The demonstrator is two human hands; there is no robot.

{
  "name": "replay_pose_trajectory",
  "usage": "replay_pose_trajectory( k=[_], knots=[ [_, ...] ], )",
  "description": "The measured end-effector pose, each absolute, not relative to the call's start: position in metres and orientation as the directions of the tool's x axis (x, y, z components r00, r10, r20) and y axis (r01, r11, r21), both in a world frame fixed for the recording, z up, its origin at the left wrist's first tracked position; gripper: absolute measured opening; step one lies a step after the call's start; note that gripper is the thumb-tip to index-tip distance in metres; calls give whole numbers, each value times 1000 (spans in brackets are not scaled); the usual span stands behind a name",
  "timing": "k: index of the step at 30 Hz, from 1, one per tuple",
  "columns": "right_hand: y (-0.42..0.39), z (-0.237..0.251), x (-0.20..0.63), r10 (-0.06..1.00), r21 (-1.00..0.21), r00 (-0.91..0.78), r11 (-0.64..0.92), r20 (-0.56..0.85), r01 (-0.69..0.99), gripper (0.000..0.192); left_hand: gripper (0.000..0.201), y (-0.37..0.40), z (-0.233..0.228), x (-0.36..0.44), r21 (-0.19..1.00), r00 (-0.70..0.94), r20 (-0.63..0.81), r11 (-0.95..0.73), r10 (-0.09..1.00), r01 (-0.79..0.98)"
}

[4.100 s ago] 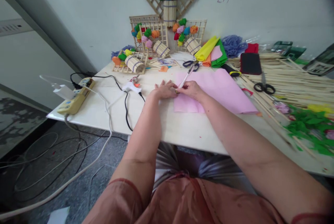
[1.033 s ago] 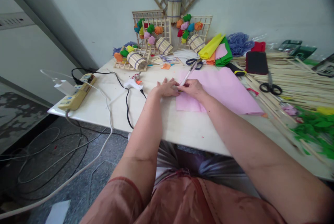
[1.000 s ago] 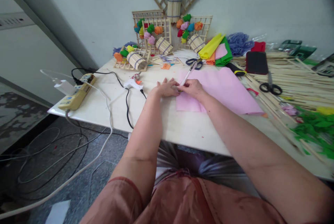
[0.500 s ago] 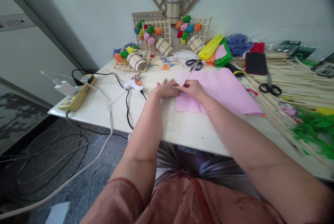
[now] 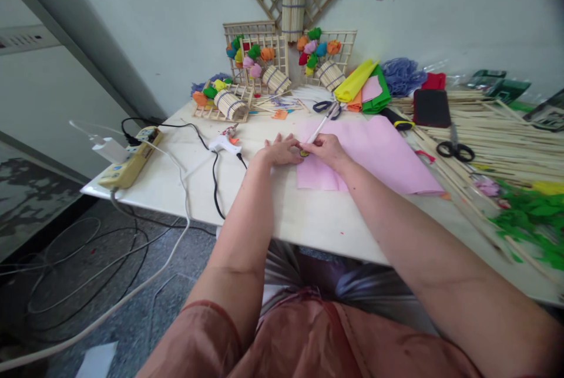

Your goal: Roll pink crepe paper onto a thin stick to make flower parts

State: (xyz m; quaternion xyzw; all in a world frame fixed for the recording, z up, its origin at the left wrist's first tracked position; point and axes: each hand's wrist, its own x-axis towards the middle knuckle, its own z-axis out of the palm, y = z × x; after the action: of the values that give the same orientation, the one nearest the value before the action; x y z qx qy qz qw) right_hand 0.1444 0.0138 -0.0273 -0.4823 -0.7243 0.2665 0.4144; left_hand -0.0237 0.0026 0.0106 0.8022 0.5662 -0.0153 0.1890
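My right hand [image 5: 326,150] is closed around a white pen [image 5: 321,126], its tip down at the left edge of a sheet of pink crepe paper [image 5: 379,154]. Under the pen tip lies a small round yellowish piece [image 5: 304,153], partly hidden by my fingers. My left hand [image 5: 282,150] rests palm down at the paper's left edge, fingers spread, its thumb side touching or close to the round piece. A pair of dark-handled scissors [image 5: 326,109] lies just beyond the pen.
A white glue gun [image 5: 225,144] with a black cord lies left, near a power strip [image 5: 130,160]. Stick lattices with paper flowers [image 5: 231,103] stand behind. To the right are thin wooden sticks [image 5: 497,149], black scissors [image 5: 455,150], a dark phone-like slab [image 5: 432,107] and green scraps [image 5: 529,219].
The pen leans slightly further right at its upper end, and my right fingers have shifted a little. More of the round yellowish piece shows. My left hand stays in place.
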Motion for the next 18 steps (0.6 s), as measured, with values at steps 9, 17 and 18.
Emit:
replay_pose_trajectory(
  k=[9, 17, 18],
  knots=[
    [4, -11, 150, 930, -880, -158, 364, 330, 303, 19, 50, -7, 21, -22, 328, 377, -218, -296, 900, 897],
    [6, -14, 158, 794, -599, -431, 607, 429, 523, 25, 57, -5, 19, -23, 322, 381, -188, -310, 905, 894],
    [5, -15, 157, 785, -549, -444, 619, 432, 561, 26, 57, -5, 19, -23, 318, 380, -188, -310, 906, 896]
  ],
)
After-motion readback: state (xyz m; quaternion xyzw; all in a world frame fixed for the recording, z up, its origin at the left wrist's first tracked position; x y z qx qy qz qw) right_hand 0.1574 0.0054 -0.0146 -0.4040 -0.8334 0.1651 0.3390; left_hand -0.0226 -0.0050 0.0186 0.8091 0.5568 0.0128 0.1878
